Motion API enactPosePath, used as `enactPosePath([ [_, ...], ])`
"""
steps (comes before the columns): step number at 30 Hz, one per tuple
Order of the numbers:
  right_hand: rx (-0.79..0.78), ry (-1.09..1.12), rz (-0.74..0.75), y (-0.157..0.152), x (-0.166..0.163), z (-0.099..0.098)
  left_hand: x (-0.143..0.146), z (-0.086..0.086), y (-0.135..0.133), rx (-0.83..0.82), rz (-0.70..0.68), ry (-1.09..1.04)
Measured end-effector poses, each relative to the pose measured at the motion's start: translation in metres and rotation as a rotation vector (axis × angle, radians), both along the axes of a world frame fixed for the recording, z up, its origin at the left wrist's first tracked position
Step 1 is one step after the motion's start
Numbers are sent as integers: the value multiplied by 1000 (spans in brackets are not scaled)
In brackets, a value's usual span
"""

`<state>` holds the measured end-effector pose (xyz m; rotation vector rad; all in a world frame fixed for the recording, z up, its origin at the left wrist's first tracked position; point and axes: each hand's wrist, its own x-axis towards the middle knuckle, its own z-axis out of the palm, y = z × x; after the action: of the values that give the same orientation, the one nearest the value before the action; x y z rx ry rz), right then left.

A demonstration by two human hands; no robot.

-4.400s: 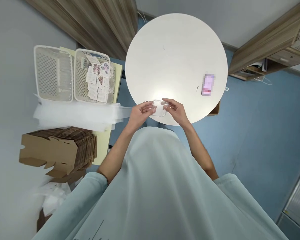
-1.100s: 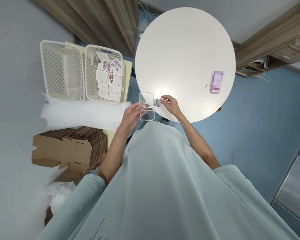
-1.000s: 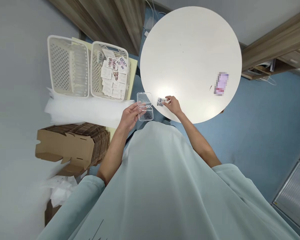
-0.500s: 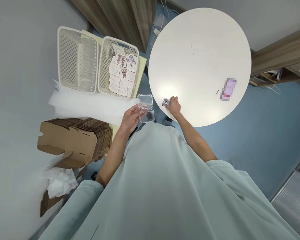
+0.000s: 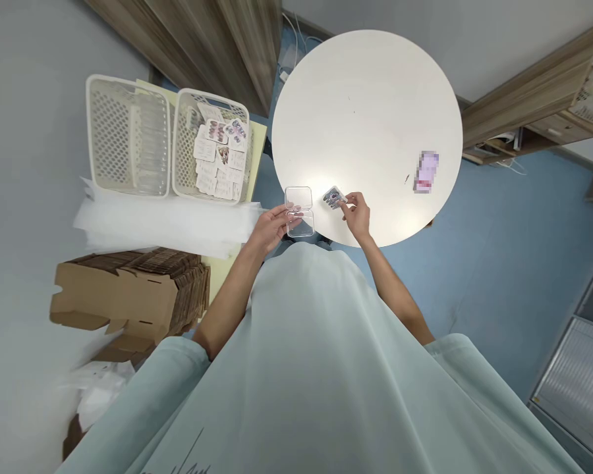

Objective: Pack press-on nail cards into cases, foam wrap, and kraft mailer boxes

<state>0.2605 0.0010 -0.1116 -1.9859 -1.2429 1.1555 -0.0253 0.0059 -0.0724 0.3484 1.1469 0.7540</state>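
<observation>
My left hand (image 5: 273,226) grips a small clear plastic case (image 5: 299,210), hinged open, at the near left edge of the round white table (image 5: 366,99). My right hand (image 5: 358,212) pinches a small card with dark patterned pieces (image 5: 333,196) and holds it just above the tabletop, a little to the right of the open case. Both hands are closed on what they hold.
Two white mesh baskets stand to the left: one (image 5: 127,137) holds clear cases, the other (image 5: 212,146) holds several printed cards. In front of them lie white foam sheets (image 5: 163,220) and a stack of flat cardboard boxes (image 5: 128,293). A blurred pink item (image 5: 425,170) lies on the table's right side.
The clear case, shut between both hands at first, now stands open in my left hand. My right hand has picked the small card up off the table.
</observation>
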Motion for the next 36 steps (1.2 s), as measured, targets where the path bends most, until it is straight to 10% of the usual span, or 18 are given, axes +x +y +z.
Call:
enactPosePath([
  [13, 156, 333, 175, -2, 14, 94, 50, 16, 5, 41, -118, -89],
  [36, 159, -104, 521, -20, 9, 103, 61, 37, 7, 115, -140, -112],
])
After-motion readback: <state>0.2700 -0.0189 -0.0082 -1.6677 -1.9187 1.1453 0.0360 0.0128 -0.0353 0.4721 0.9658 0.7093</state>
